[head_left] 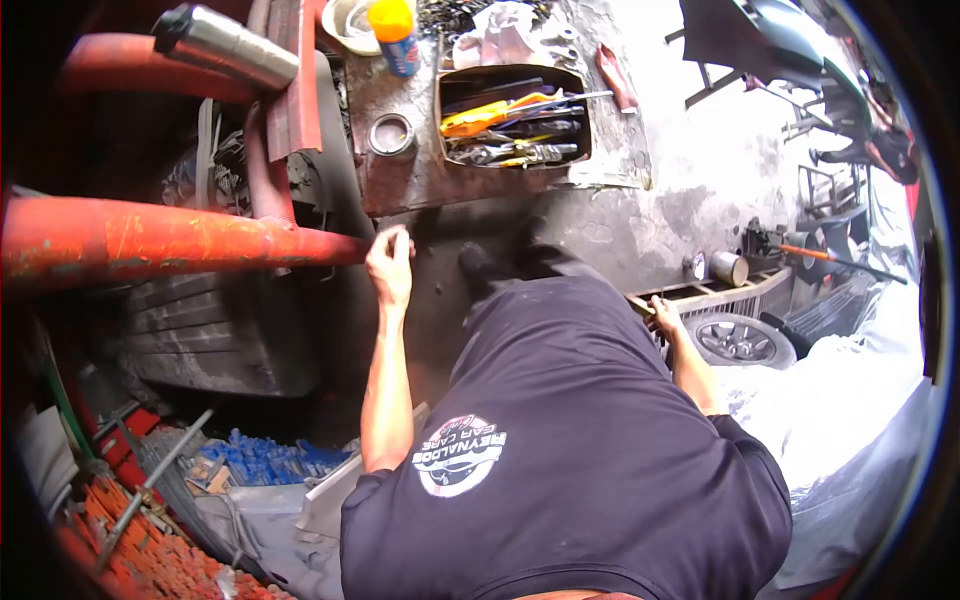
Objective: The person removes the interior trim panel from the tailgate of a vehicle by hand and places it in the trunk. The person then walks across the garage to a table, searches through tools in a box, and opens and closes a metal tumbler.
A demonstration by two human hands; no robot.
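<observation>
My left hand [391,268] is raised at the end of the red metal post [180,238], just below the worktable's front edge. Its fingers are curled together in a pinch; whatever they hold, if anything, is too small to name. Lower on the other side, my right hand [663,318] is closed beside my hip. A thin yellowish edge shows by its fingers, but its kind is hidden. Beyond my hands, a cut-open box [447,150] on the worktable [400,185] holds pliers, screwdrivers and an orange-handled tool [475,120]. A round open tin [391,134] stands to its left.
A blue can with a yellow cap [394,40] stands on the table. At left, a steel tumbler [225,45] lies on a red frame. A wheel [742,340], metal cans [728,268] and plastic sheeting [850,400] are at right. Another person [885,150] is at far right.
</observation>
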